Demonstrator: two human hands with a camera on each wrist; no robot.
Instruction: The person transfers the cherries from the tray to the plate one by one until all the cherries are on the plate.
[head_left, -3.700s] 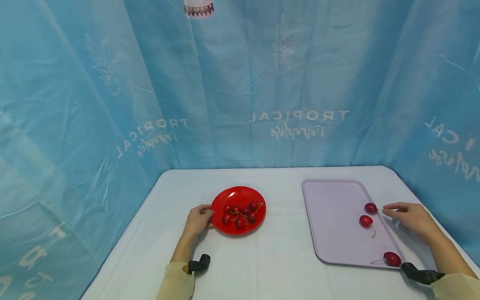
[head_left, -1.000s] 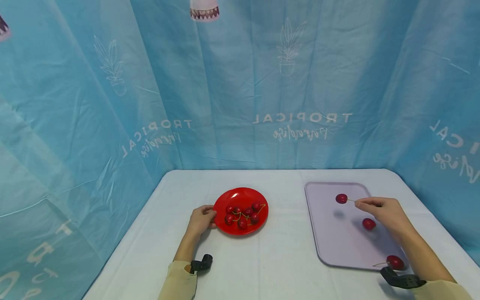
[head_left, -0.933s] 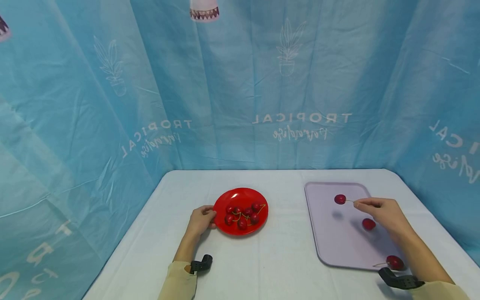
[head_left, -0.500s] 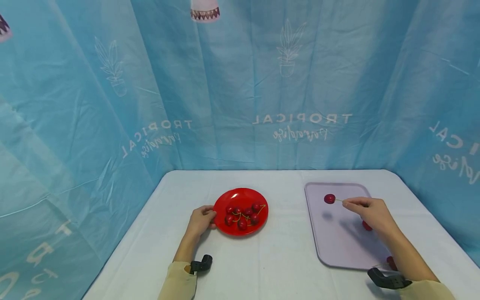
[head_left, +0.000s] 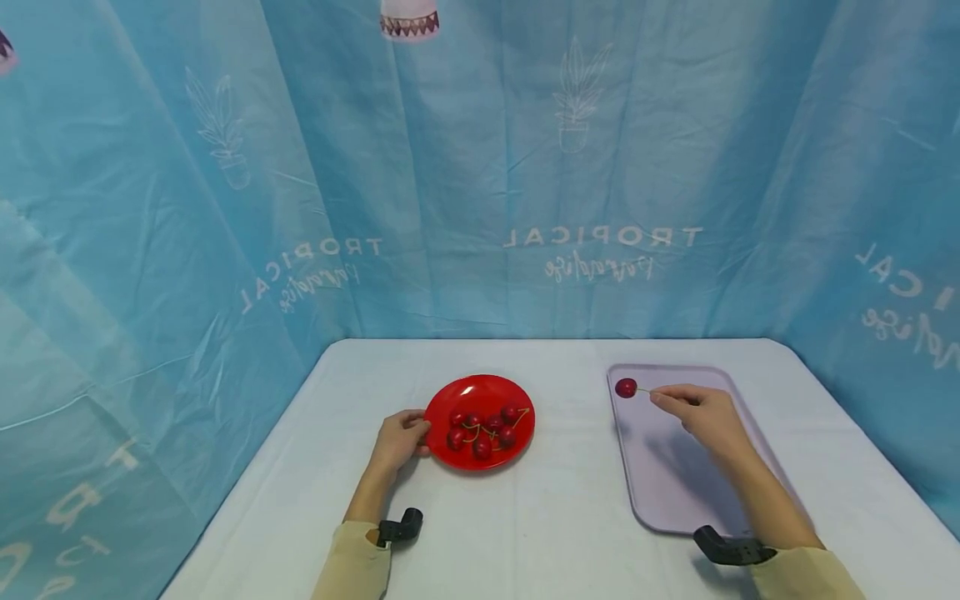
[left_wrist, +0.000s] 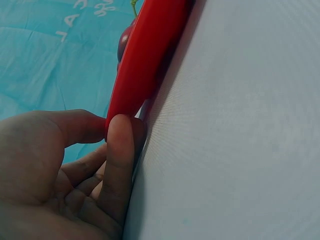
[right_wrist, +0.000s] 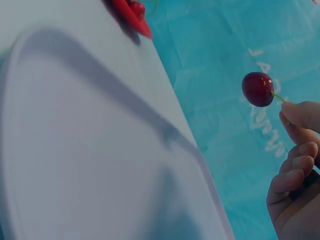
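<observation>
My left hand (head_left: 399, 439) pinches the left rim of a red plate (head_left: 480, 388) between thumb and fingers. In the left wrist view, the thumb lies on the rim's upper side and a finger (left_wrist: 120, 145) beneath it. Several dark red cherries (head_left: 482, 447) with green stems lie on the plate. Above the lilac tray (head_left: 660, 492), my right hand (head_left: 705, 414) pinches one cherry (head_left: 626, 387) by its stem. In the right wrist view that cherry (right_wrist: 258, 89) hangs clear of the tray surface. The cherries at the tray's right side are hidden behind my right forearm.
A white-covered table (head_left: 570, 500) bears the plate on the left and the tray on the right, with a strip of cloth between them. Blue printed curtains (head_left: 600, 167) stand behind and along both sides.
My right hand has lifted the cherry by its stem from the tray's right edge and carried it left to above the tray's far left corner. The left hand and plate stay put.
</observation>
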